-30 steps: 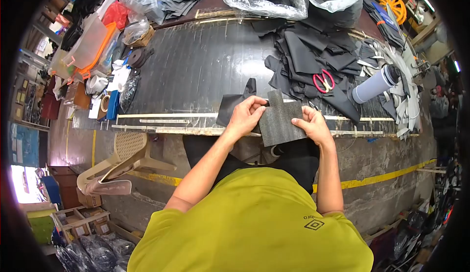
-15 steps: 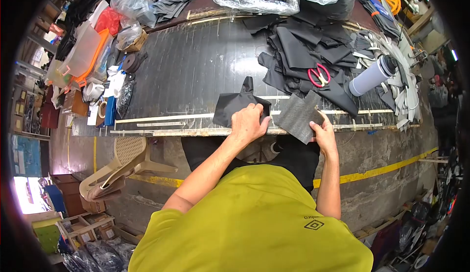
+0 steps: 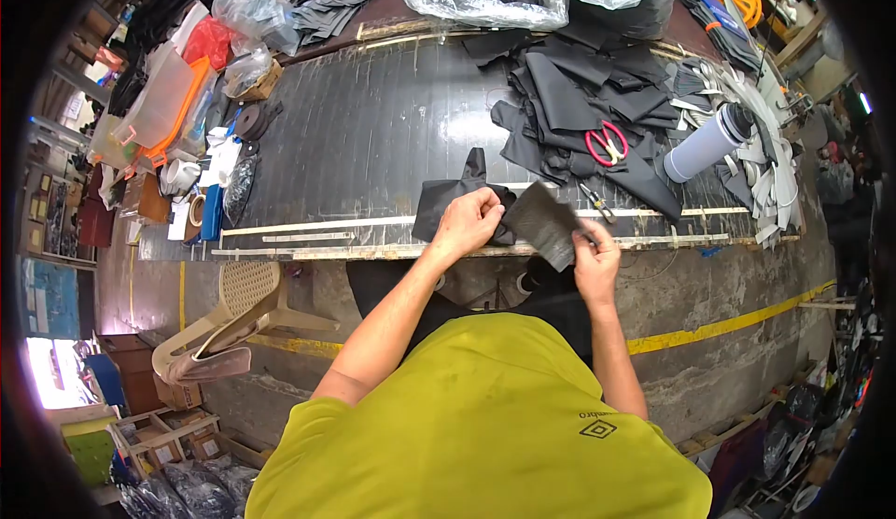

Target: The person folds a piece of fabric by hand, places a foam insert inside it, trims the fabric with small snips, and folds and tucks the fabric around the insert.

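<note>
My right hand [image 3: 597,262] grips a dark grey rectangular sheet [image 3: 544,225] by its right edge, thumb on top. The sheet is slightly blurred and held up over the table's front edge. My left hand [image 3: 469,222] is closed, its fingertips pinched at the edge of a black fabric piece [image 3: 439,203] with a narrow strip sticking up from it. That fabric lies on the table near the front edge, partly hidden by the hand. A small pair of snips [image 3: 597,203] lies just beyond my right hand.
Pink-handled scissors [image 3: 607,146] rest on a heap of black fabric pieces [image 3: 579,90] at right. Nearby stands a grey bottle [image 3: 707,146] beside pale strips [image 3: 775,174]. Tape rolls and boxes line the table's left end. A plastic chair [image 3: 247,304] is at front left.
My right hand has moved left with the grey sheet, bringing it nearer my left hand and uncovering the snips. The left hand has shifted slightly, and its fingers are more curled.
</note>
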The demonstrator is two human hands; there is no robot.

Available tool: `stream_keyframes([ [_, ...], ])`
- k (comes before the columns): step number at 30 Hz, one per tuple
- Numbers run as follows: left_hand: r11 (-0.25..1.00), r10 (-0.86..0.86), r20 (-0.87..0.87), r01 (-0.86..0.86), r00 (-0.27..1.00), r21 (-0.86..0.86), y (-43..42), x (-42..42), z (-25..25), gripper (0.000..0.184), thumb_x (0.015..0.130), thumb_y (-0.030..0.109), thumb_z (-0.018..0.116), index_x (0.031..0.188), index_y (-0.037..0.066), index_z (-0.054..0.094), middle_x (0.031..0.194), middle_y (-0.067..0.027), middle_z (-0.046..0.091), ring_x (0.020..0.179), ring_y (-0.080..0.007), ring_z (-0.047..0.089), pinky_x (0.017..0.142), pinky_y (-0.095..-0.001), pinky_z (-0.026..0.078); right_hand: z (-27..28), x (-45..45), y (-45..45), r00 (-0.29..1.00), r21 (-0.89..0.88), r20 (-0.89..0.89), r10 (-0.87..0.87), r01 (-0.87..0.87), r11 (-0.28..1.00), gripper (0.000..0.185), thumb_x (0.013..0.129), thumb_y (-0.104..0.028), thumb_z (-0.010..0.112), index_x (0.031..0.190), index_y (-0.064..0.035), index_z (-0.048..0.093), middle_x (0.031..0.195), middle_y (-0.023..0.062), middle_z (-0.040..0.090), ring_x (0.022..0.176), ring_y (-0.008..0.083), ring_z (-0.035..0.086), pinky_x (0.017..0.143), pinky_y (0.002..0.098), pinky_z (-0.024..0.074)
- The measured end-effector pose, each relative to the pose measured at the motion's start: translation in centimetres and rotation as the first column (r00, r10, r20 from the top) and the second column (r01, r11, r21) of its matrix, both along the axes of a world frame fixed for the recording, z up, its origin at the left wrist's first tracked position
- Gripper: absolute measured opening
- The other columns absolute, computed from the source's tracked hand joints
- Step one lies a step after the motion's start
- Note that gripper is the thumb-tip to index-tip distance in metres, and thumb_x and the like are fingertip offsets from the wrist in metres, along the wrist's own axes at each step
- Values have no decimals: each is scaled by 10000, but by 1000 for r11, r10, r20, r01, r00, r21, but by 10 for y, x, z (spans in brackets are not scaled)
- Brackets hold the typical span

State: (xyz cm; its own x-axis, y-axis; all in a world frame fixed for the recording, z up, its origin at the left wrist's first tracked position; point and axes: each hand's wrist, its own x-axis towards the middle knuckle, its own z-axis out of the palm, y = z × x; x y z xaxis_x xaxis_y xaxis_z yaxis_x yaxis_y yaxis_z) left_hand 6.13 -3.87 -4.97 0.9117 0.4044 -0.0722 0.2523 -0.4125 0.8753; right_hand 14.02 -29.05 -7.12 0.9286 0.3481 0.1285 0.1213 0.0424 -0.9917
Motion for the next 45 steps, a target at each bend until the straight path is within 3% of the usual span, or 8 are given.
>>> stream_keyframes([
  [12, 998, 43, 371, -27, 928, -50, -6, -12, -1, 154, 987, 100, 675, 890, -5, 616, 774, 10, 528, 684, -53, 454, 625, -272, 402, 68, -17, 27, 936, -688, 234, 262, -31, 725, 187, 868, -49, 787, 1050, -15, 768, 990, 199, 739, 895, 362, 740, 833, 379, 578],
  [16, 999, 41, 424, -26, 905, -42, -5, -6, -9, 113, 965, 65, 702, 912, -16, 645, 801, -11, 554, 682, -54, 476, 620, -266, 409, 52, -8, 42, 904, -315, 345, 252, -141, 938, 258, 896, 17, 695, 1133, -58, 763, 1032, 141, 739, 987, 350, 728, 865, 412, 567],
  [23, 989, 96, 398, -43, 912, -140, -6, -7, -10, 103, 929, 80, 751, 906, 16, 674, 771, -23, 580, 679, -109, 544, 639, -300, 441, 39, 2, 44, 787, -597, 382, 484, -190, 779, 197, 915, -48, 677, 1078, -79, 783, 1044, 137, 745, 955, 384, 722, 810, 461, 574],
  [29, 893, -196, 547, -83, 814, 443, -15, -14, 18, 111, 830, 38, 796, 872, 68, 698, 802, -79, 666, 707, -307, 643, 644, -399, 468, 51, 2, 61, 888, -649, 340, 311, -18, 761, 218, 925, -237, 779, 1060, -65, 772, 1029, 181, 752, 913, 419, 719, 764, 480, 579],
  [37, 801, -182, 684, -297, 707, 520, -22, -28, 56, 192, 811, 117, 850, 921, 108, 693, 934, -36, 657, 876, -283, 632, 766, -443, 441, 28, 16, 77, 938, 5, -197, 284, -288, 957, 147, 971, -48, 736, 1078, 46, 773, 1006, 57, 797, 858, 141, 708, 794, 302, 554],
  [41, 852, 510, 497, -491, 702, -182, -24, -37, -2, 543, 880, 317, 891, 1218, 54, 557, 1128, -97, 568, 1053, -194, 559, 827, -352, 453, 50, 15, 84, 958, 236, -188, 218, -172, 957, 86, 958, -39, 779, 1020, 20, 775, 950, 16, 769, 828, 96, 675, 774, 279, 544],
  [43, 672, 394, 205, -129, 896, -729, -11, -37, 6, 504, 995, 326, 805, 1305, 21, 550, 1151, -42, 642, 1070, -144, 604, 949, -327, 504, 43, 19, 86, 952, 207, -168, 256, -220, 953, 128, 948, -32, 786, 1062, -2, 735, 986, 17, 748, 871, 96, 674, 802, 275, 546],
  [45, 595, 372, 298, 21, 879, -804, -22, -29, 12, 418, 1044, 274, 742, 1334, 11, 596, 1233, -73, 715, 1119, -146, 663, 988, -332, 529, 40, 18, 90, 960, 155, -102, 262, -245, 957, 140, 946, -11, 782, 1062, -14, 704, 1013, 16, 731, 909, 100, 669, 839, 275, 541],
])
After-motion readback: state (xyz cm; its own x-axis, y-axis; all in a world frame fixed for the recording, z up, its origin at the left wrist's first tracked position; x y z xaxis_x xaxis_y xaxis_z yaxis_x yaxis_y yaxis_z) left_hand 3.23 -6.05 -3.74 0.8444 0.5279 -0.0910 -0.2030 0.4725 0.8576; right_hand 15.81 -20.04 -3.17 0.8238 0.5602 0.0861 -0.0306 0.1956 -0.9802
